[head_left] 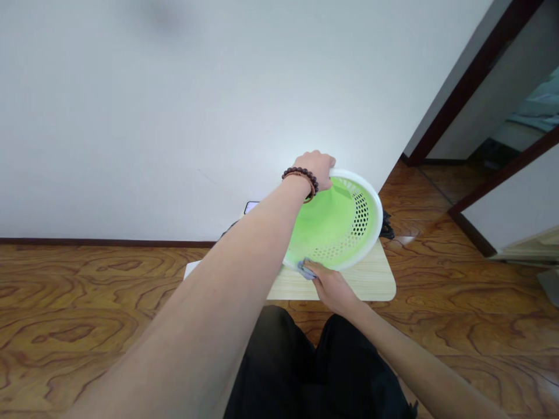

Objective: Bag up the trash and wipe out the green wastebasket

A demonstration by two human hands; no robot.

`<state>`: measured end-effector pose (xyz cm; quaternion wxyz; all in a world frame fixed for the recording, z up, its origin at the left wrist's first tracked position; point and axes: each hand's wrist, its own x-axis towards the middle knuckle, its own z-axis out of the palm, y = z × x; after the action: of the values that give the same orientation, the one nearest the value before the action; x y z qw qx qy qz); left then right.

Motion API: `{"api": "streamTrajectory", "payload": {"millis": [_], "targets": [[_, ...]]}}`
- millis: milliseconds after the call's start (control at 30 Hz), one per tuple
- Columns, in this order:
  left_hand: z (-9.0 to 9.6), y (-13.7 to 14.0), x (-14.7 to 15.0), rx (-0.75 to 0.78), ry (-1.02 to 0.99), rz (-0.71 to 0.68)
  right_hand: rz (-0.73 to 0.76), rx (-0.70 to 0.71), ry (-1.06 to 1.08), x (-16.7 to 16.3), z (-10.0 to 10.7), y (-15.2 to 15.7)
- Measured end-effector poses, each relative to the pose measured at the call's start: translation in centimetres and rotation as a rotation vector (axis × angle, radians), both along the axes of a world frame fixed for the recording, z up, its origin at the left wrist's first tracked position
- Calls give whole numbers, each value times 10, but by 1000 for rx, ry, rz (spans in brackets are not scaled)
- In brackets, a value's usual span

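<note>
Green basket [325,215] is held over the table [378,279], far rim gripped by the left hand [318,167]. Grey cloth [307,270] is pinched in the right hand [335,286] at the near rim. Wiping looks under way; how much is done or left can't be told.

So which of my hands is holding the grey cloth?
Your right hand has the cloth, at the perforated green basket's near rim; your left hand, wearing a dark beaded bracelet, grips the far rim.
</note>
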<state>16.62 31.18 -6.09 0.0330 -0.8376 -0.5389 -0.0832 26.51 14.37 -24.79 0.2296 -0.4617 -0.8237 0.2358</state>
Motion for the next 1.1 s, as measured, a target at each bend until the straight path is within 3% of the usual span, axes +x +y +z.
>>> {"api": "streamTrajectory", "payload": {"millis": [100,233,367,467,600,933,1100], "targets": [[0,-1,1,-1,-9,-8,6,-28,22,11,8,-1],[2,-3,3,-4,-20,0,-141,-9,-56,0,9,41],[4,-5,4,-13,-17,-22,-256,-102,-224,-25,-5,89],[4,-6,4,-21,-7,-10,-284,-156,-262,-40,-19,100],[3,-7,1,-21,-3,22,-304,-167,-285,-43,-24,85],[1,-2,2,-20,-63,-17,-72,-57,-215,-11,3,19],[2,-4,3,-45,-54,6,2,-103,-304,10,21,21]]}}
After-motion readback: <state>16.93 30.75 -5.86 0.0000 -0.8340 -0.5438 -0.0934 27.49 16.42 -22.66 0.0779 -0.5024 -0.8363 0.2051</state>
